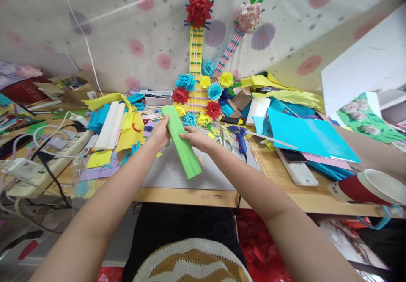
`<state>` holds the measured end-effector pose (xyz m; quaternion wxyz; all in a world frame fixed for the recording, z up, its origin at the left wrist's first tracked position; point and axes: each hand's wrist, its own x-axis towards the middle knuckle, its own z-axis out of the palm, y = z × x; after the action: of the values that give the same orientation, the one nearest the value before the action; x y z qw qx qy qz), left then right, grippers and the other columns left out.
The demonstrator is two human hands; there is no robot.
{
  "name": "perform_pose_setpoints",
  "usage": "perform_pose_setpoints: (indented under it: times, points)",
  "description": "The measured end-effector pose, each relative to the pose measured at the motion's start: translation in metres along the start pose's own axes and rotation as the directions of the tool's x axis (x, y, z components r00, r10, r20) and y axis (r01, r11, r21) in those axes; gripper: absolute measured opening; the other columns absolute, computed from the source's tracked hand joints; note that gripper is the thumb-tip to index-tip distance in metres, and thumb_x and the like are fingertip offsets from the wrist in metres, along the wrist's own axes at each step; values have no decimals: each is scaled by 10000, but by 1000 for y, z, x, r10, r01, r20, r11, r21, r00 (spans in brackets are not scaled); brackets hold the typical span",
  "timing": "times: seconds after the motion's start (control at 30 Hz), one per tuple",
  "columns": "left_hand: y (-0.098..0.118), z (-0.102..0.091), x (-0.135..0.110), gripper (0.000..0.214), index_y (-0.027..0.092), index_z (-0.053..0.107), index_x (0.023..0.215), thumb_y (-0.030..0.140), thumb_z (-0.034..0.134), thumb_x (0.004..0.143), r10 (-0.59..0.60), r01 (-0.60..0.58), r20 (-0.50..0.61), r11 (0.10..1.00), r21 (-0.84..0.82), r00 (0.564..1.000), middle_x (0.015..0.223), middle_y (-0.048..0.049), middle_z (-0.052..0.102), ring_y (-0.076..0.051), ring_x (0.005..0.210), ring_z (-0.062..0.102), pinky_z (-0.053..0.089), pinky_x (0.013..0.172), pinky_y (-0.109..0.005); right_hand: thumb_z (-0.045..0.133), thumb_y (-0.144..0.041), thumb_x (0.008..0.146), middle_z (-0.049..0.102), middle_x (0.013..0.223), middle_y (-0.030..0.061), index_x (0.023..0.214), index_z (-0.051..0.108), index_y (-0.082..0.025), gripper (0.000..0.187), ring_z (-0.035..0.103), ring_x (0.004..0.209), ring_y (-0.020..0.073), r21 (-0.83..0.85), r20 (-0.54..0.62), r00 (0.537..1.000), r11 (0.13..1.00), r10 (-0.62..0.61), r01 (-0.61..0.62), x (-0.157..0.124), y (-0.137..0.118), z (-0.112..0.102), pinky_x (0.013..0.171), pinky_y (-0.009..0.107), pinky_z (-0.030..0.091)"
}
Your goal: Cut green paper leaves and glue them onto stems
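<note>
A long folded strip of green crepe paper is held up over the grey cutting mat. My left hand grips its left edge near the top, fingers closed on it. My right hand pinches its right edge at about the middle. Just behind the strip stands a yellow paper guitar decked with red, blue and yellow paper flowers.
A blue glue gun and scissors lie right of my hands. Cyan paper sheets, a red-and-white cup and a white keyboard-like device sit to the right. A power strip with cables and paper scraps lie left.
</note>
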<state>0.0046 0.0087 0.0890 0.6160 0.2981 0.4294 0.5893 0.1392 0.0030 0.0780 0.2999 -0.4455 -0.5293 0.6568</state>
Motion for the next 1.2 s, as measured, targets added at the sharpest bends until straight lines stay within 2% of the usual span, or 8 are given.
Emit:
perform_pose_setpoints:
  times: [0.2, 0.37, 0.57, 0.67, 0.77, 0.87, 0.97, 1.2]
  points:
    - [-10, -3, -4, 150, 120, 605, 803, 215, 499, 756, -52, 53, 28, 998, -20, 998, 755, -57, 669, -164, 743, 633, 502, 765, -295, 500, -175, 798, 649, 853, 12, 984, 598, -187, 210, 582, 712, 103, 75, 61, 997, 996, 41, -45, 4, 10, -16, 660, 224, 470]
    - [-17, -4, -4, 206, 129, 610, 760, 104, 593, 556, 96, -105, 94, 989, 106, 991, 725, -30, 664, -159, 702, 624, 502, 704, -273, 498, -233, 817, 653, 860, 10, 1019, 609, -208, 232, 588, 731, 114, 0, 44, 999, 1000, 12, -12, 1, 10, -16, 670, 233, 471]
    - [-27, -1, -2, 226, 157, 598, 717, 157, 678, 505, 163, -138, -122, 971, 196, 979, 662, -7, 656, -161, 623, 615, 490, 572, -252, 610, -411, 739, 638, 990, 35, 1040, 601, -198, 369, 573, 915, 176, -339, 148, 961, 901, -233, 271, -8, 7, -1, 828, 305, 452]
    - [-23, 3, 1, 250, 161, 606, 732, 121, 677, 495, 174, -130, -209, 969, 210, 962, 687, -12, 672, -179, 644, 631, 502, 572, -264, 663, -309, 675, 618, 1051, 59, 1133, 539, -175, 494, 571, 934, 198, -480, 30, 966, 844, -255, 238, -9, 7, 4, 837, 324, 449]
    - [-12, 4, 1, 265, 153, 625, 757, 102, 684, 503, 139, -99, -196, 975, 198, 971, 717, -30, 688, -198, 671, 647, 527, 607, -292, 555, -236, 733, 629, 1011, 65, 1059, 565, -171, 332, 581, 890, 202, -541, -143, 964, 834, -223, 113, -5, 6, -2, 813, 332, 455]
    - [0, -1, -1, 245, 135, 641, 775, 91, 670, 536, 51, -26, -134, 983, 181, 990, 694, -47, 690, -210, 674, 657, 544, 638, -318, 467, -209, 780, 651, 903, 37, 916, 601, -174, 195, 593, 824, 178, -435, -184, 965, 896, -188, 92, -2, 5, -15, 782, 315, 465]
    - [6, -8, -3, 234, 115, 650, 798, 77, 646, 567, -50, 61, -74, 988, 145, 996, 687, -58, 691, -205, 655, 661, 553, 662, -325, 471, -203, 792, 659, 796, 20, 844, 616, -160, 160, 601, 744, 149, -229, -134, 986, 971, -100, 67, -2, 5, -23, 742, 285, 474]
    - [-9, -9, -1, 209, 121, 651, 785, 179, 719, 596, -232, 240, -75, 963, 123, 970, 644, -66, 686, -193, 560, 641, 548, 590, -311, 504, -169, 789, 660, 686, 4, 812, 640, -162, 138, 603, 655, 128, 10, -41, 997, 998, -62, 63, -10, -2, -20, 712, 268, 479]
